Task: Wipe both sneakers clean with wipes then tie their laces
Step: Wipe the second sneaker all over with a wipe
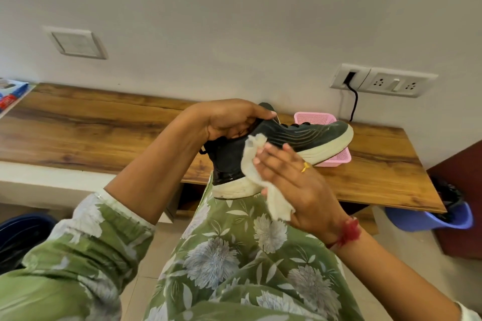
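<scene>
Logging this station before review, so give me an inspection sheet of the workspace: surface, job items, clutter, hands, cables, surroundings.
Surface: wooden desk top, set against the wall.
Job's things: dark sneaker held over the lap; white wipe against its side near the heel; second sneaker not seen.
Clutter: pink basket behind the sneaker's toe; printed packet at the desk's left end.
Hands: left hand grips the sneaker's collar; right hand presses the wipe with straight fingers.
Cables: black cable plugged into the wall socket plate.
Surroundings: blue bin at right, dark bin at left, wall switch plate.
</scene>
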Available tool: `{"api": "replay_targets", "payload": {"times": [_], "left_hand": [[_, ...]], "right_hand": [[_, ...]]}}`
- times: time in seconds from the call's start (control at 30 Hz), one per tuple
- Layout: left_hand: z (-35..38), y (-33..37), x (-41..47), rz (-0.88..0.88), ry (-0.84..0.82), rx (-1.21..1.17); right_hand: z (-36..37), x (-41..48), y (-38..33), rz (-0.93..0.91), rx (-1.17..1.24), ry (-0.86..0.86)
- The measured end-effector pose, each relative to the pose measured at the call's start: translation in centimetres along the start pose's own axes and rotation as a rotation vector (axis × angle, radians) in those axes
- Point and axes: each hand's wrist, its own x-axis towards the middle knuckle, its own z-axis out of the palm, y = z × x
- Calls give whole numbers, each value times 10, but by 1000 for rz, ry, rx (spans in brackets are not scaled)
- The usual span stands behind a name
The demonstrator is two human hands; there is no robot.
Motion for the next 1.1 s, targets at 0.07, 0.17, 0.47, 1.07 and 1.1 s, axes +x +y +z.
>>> {"api": "replay_targets", "payload": {"times": [0.07,0.17,0.47,1.07,1.1], "left_hand": [[-2,-2,0,13,-4,44],[-4,-7,6,15,54,28],[0,-9,6,30,55,34],[-10,20,11,14,224,207],[-9,21,11,27,222,204]], "right_hand": [[4,-5,-5,-136,-1,-62],[-4,-6,14,-32,-45,28],[-2,-8,3,62,-28,-1],[-52,47,2,858,820,559],[-43,46,0,704,602,414]]}}
